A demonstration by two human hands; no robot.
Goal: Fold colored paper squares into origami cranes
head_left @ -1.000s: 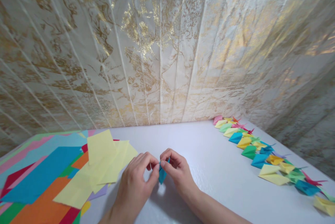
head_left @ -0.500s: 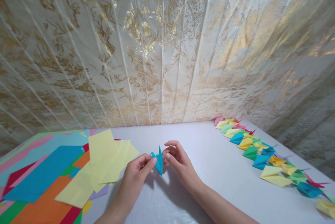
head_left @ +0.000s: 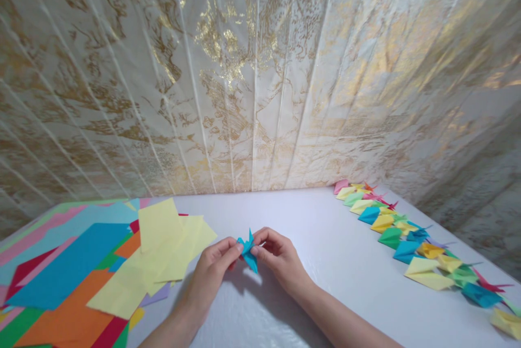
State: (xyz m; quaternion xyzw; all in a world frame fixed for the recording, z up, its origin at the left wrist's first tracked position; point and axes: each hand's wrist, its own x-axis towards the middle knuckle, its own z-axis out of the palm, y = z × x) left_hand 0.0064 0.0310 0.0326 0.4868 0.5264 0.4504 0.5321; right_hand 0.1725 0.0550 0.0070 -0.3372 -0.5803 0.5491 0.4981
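Note:
A small blue origami crane (head_left: 249,253) is held just above the white table between my two hands. My left hand (head_left: 217,264) pinches its left side between thumb and fingers. On the other side, my right hand (head_left: 279,255) grips the crane with thumb and forefinger. One thin point of the crane sticks up and a wider flap hangs downward. Fingertips cover parts of the folded paper.
Loose coloured sheets lie on the left, with pale yellow paper (head_left: 160,228) on top, beside blue paper (head_left: 77,261) and orange paper (head_left: 69,315). Folded paper cranes (head_left: 407,250) line the right side of the white table (head_left: 325,239). A gold-patterned curtain (head_left: 252,93) hangs behind.
My right hand has closed on the crane from the right; before, its fingers were loosely raised beside it. The crane has turned and its folds are spread wider.

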